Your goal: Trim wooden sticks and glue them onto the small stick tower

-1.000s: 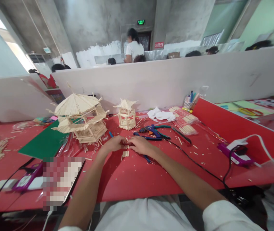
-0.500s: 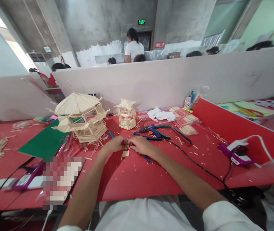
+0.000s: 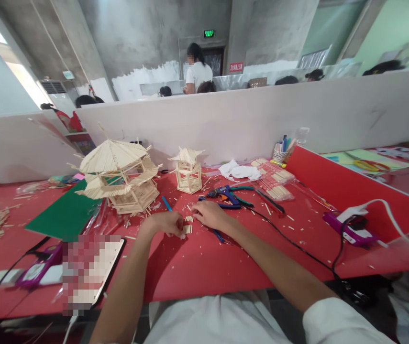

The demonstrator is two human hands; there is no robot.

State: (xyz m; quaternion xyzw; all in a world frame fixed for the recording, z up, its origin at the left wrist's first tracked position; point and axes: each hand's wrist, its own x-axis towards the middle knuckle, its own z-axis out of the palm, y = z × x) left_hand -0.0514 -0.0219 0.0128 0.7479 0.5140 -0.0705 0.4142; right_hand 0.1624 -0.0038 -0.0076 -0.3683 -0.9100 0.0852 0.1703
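Two small groups of short wooden sticks lie between my hands on the red tabletop. The nearer group is a little row of sticks point(image 3: 188, 229) laid side by side; the short stick pieces point(image 3: 189, 219) sit just behind it. My left hand point(image 3: 166, 223) is closed, fingertips pinched at the left edge of the nearer row, apparently on a short stick that the fingers mostly cover. My right hand point(image 3: 209, 215) rests palm down with fingers extended beside the rear pieces. Behind it are a blue glue gun point(image 3: 227, 193) and pliers point(image 3: 217, 235), partly under the wrist.
A large stick pavilion point(image 3: 118, 177) and a smaller stick pavilion point(image 3: 189, 172) stand at the back. To the left are a green board point(image 3: 59, 210) and a tablet point(image 3: 96, 272). Bagged sticks point(image 3: 278, 184), a purple power strip point(image 3: 351, 231) and a black cable point(image 3: 290, 243) lie right.
My hands were together over the rear pieces; they have parted. The left has come down and nearer to the front row's left edge, while the right stays almost in place.
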